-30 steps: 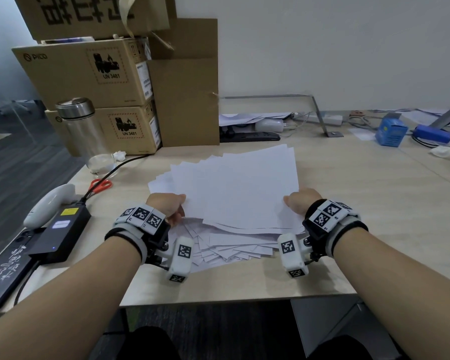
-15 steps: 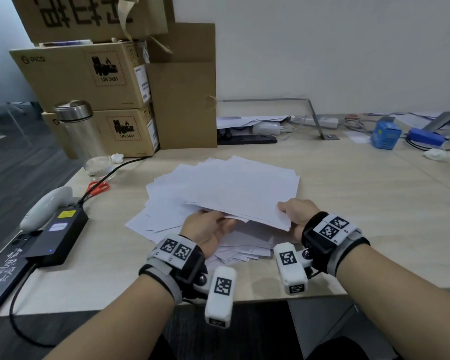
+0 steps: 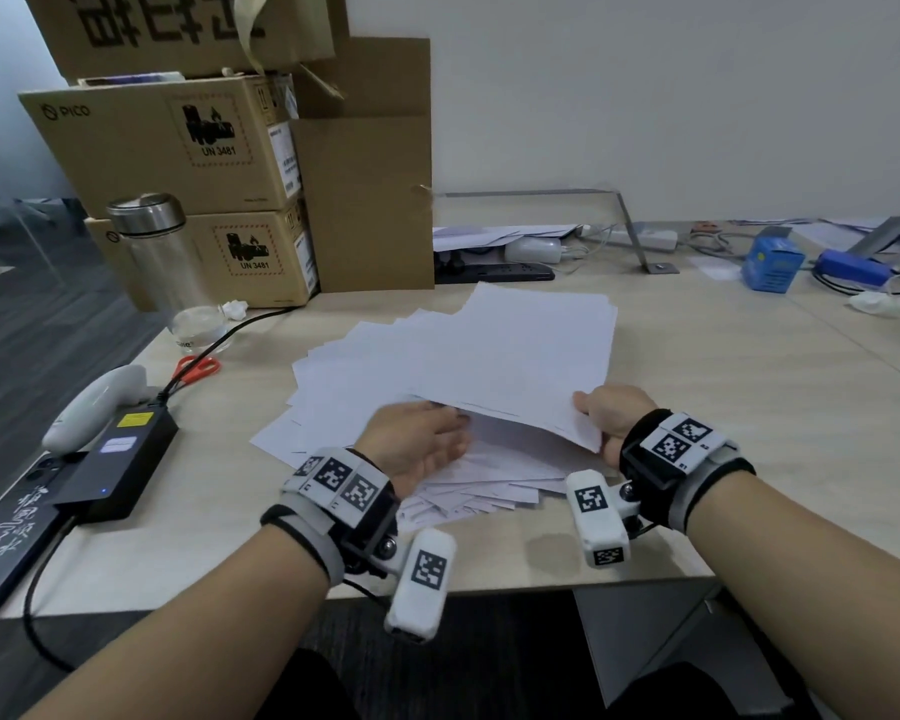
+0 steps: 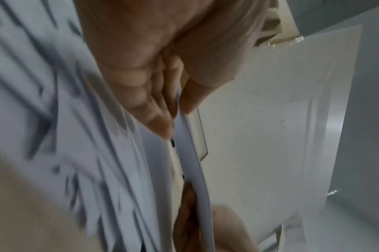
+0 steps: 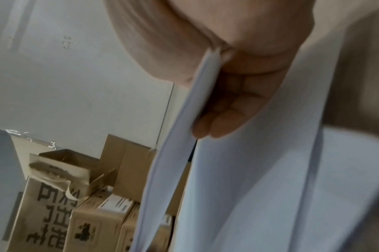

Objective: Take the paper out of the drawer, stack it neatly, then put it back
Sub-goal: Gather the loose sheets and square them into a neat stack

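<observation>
A messy pile of white paper (image 3: 365, 387) lies fanned out on the wooden desk (image 3: 697, 433). An upper bundle of sheets (image 3: 531, 356) is raised off the loose sheets (image 3: 489, 480) beneath it. My right hand (image 3: 606, 415) pinches the bundle's near right corner, thumb on top and fingers below (image 5: 218, 126). My left hand (image 3: 448, 428) is at the bundle's near edge, its fingers slid under the sheets. In the left wrist view the thumb (image 4: 195, 95) and fingers grip the paper edge (image 4: 192, 162) between them. No drawer is in view.
Stacked cardboard boxes (image 3: 178, 148) and a steel flask (image 3: 157, 241) stand at the back left. Red scissors (image 3: 198, 366), a white controller (image 3: 94, 402) and a black power adapter (image 3: 120, 459) lie left of the pile. A blue box (image 3: 770, 262) and cables sit at the back right.
My left hand has left the pile's left side, come to the near middle and slipped under the upper bundle. My right hand has kept its hold on the right corner.
</observation>
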